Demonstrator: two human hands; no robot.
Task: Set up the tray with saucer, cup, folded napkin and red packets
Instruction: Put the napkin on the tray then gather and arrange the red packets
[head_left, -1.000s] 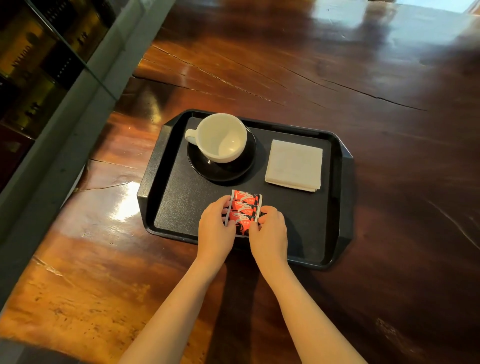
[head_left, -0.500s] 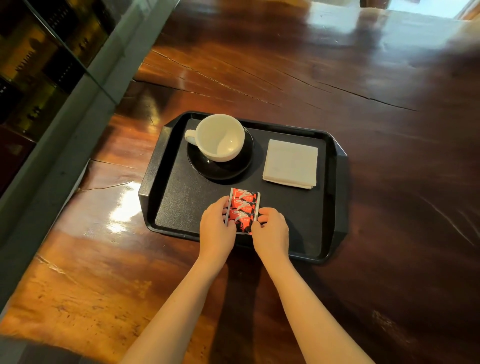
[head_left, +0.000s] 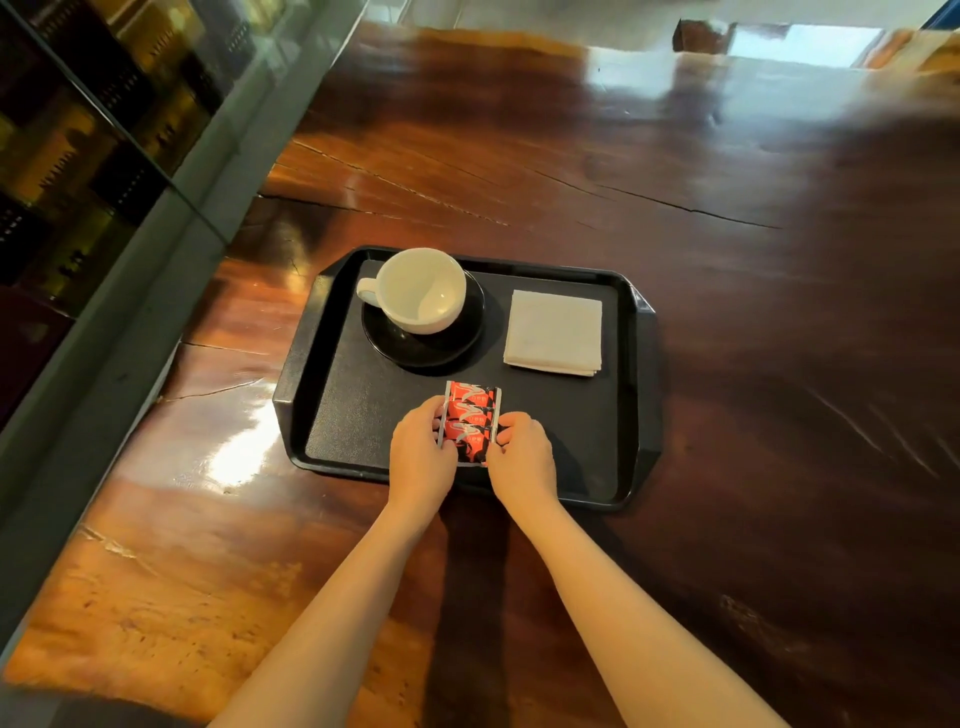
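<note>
Packets (head_left: 470, 421) lie near-centre on tray (head_left: 636, 395), near side of cup (head_left: 421, 291). Left hand (head_left: 422, 457) and right hand (head_left: 522, 460) pinch their side edges. Likely light, thin, slippery film; hold at edges, keep stack squared.

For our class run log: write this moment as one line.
left hand: holds red packets | right hand: holds red packets | cup: on saucer | napkin: folded, on tray

Both hands (head_left: 422, 457) (head_left: 522, 460) on red packets (head_left: 470, 415)
</note>
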